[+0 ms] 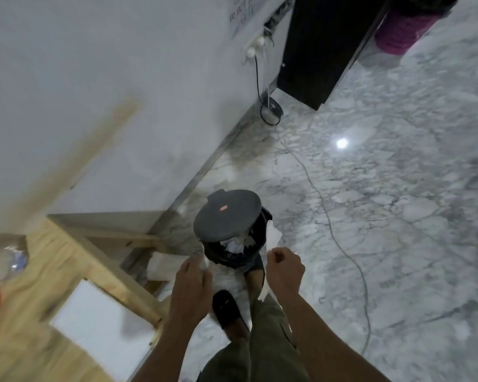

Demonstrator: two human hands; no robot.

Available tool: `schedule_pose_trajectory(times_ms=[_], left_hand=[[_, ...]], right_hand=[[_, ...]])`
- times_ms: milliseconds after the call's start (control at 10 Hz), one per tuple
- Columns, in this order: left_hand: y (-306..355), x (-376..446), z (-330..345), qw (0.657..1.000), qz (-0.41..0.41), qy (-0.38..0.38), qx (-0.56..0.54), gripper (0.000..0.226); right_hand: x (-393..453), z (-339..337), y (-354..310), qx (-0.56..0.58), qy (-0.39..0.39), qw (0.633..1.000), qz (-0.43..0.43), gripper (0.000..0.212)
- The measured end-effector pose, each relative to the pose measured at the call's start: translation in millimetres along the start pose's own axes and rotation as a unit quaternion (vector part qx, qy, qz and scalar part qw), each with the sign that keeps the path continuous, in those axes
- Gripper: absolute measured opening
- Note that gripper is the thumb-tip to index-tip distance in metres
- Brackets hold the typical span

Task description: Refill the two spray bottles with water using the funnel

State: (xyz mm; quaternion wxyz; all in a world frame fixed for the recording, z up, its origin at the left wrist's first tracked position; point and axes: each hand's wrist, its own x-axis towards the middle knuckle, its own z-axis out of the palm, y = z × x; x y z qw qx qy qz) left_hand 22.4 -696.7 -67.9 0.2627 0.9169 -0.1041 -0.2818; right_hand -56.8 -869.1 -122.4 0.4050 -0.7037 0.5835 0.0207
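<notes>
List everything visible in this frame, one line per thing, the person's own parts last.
Round pedal bin with dark grey lid: one, lid raised, crumpled white paper inside, on the floor by the wall.
White paper tissue: one, held over the bin.
Light wooden table: one, lower left.
Flat white board: one, on the table.
Clear plastic bottle: one, blurred, left edge.
Magenta plastic basket: one, top right.
Black cable: one, across the marble floor.
Black shoe: one, below the bin.
Left hand: near the bin.
Right hand: pinches the tissue.

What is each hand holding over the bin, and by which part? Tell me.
The right hand pinches white tissue paper near its middle. The left hand touches a white scrap; its grip cannot be told.
</notes>
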Motion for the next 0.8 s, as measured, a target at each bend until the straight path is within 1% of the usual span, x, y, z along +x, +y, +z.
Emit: schedule_pose_trajectory(times_ms=[100, 200, 300, 400, 500, 700, 800], left_hand=[[-5, 18, 13, 1.0, -0.006, 0.0, -0.002, 0.029], [-17, 37, 25, 1.0, -0.013, -0.003, 0.005, 0.027], [-26, 51, 31, 1.0, -0.025, -0.001, 0.009, 0.03], [-32, 59, 31, 0.999, -0.023, 0.005, 0.021, 0.033], [-35, 65, 28, 0.999, -0.017, 0.019, 0.025, 0.028], [-31, 68, 19, 0.999, -0.01, 0.034, 0.009, 0.025], [-28, 68, 16, 0.999, -0.008, 0.047, 0.004, 0.016]], right_hand=[[19, 22, -1, -0.012, -0.024, 1.0, 0.009, 0.015], [35, 41, 1, -0.008, -0.036, 0.999, 0.013, 0.016], [47, 59, 4, -0.022, -0.048, 0.999, 0.008, 0.02], [55, 66, -3, -0.017, -0.062, 0.998, 0.012, 0.026], [59, 68, -12, 0.004, -0.067, 0.998, 0.009, 0.03], [61, 65, -16, 0.003, -0.073, 0.997, -0.014, 0.027], [58, 59, -17, 0.008, -0.053, 0.998, -0.018, 0.027]])
